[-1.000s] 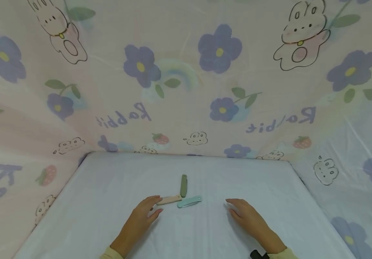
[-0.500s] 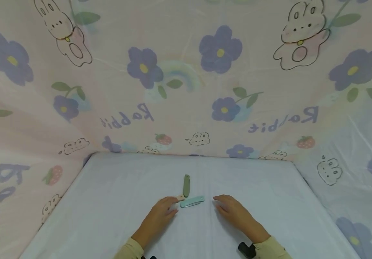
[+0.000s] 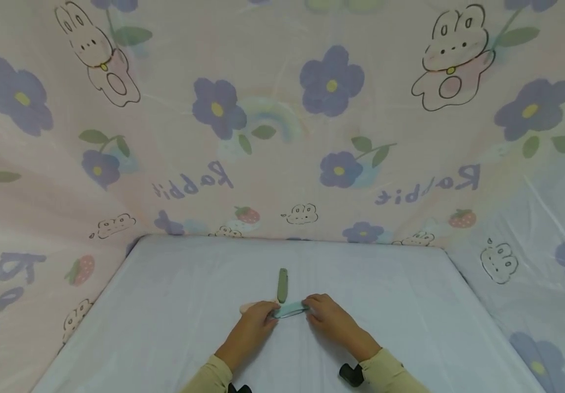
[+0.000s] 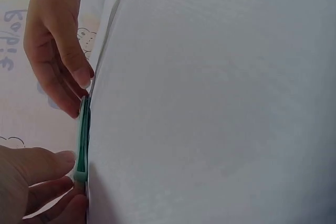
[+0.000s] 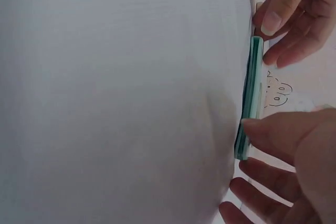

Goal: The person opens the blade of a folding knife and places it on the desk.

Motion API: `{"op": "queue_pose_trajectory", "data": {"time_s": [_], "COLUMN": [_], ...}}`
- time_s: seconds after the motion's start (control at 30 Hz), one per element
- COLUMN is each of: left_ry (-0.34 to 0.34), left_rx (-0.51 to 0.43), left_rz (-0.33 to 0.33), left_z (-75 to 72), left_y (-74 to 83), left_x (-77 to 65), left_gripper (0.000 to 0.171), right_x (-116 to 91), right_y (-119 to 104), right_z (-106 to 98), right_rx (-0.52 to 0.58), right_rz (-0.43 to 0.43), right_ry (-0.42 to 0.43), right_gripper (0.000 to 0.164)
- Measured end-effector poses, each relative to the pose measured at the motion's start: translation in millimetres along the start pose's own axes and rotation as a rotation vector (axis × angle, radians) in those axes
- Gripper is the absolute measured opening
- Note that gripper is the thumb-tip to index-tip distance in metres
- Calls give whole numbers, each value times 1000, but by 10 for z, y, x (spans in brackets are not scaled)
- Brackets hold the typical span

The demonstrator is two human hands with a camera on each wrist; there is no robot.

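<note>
In the head view a slim teal folding knife [image 3: 290,310] lies on the white table between my two hands. My right hand [image 3: 331,322] holds its right end; in the right wrist view the thumb [image 5: 257,128] overlaps its edge, with the fingers beneath. At the opposite end is my left hand [image 3: 253,327], fingertips right at the tip. The left thumb [image 4: 65,158] stands just beside the knife in the left wrist view. A beige folding knife [image 3: 247,307] is partly hidden behind the left hand. Beyond them lies an olive-green folding knife [image 3: 283,285], pointing away from me.
The white-covered table [image 3: 385,289] is bounded by a printed fabric wall [image 3: 272,164] at the back and sides. A black strap piece [image 3: 351,375] shows at the right wrist, and another black piece [image 3: 239,388] shows at the left.
Both hands have moved inward, the left one passing over the beige knife. The right fingers have come onto the teal knife's right end. The knives stay in place.
</note>
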State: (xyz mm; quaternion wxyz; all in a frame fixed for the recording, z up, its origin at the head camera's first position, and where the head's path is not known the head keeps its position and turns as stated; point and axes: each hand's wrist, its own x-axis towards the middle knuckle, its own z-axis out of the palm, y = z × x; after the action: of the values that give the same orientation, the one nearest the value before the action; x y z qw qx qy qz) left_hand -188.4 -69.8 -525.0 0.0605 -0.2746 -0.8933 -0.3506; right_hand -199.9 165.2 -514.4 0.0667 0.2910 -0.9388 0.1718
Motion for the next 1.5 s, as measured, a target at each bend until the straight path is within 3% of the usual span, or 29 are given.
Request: {"op": "queue_pose_trajectory", "data": {"time_s": [0.6, 0.77, 0.93, 1.17, 1.5], "left_ry": [-71, -88, -103, -59, 53], "left_rx": [62, 10, -104, -257, -299], "left_rz": [-1, -17, -39, -14, 27], "left_z": [46, 61, 69, 58, -11], "left_y": [114, 117, 96, 98, 217], "left_x": [92, 61, 30, 1, 21], "left_gripper": [23, 23, 23, 22, 16], "right_x": [69, 44, 17, 25, 28], "right_y": [-97, -118, -142, -215, -276], "right_z": [50, 49, 46, 44, -60], "right_rx": [-84, -125, -128, -63, 51], "right_rz": [31, 29, -9, -91, -182], "right_ry": [15, 12, 43, 88, 159], "right_gripper": [33, 33, 30, 18, 14]}}
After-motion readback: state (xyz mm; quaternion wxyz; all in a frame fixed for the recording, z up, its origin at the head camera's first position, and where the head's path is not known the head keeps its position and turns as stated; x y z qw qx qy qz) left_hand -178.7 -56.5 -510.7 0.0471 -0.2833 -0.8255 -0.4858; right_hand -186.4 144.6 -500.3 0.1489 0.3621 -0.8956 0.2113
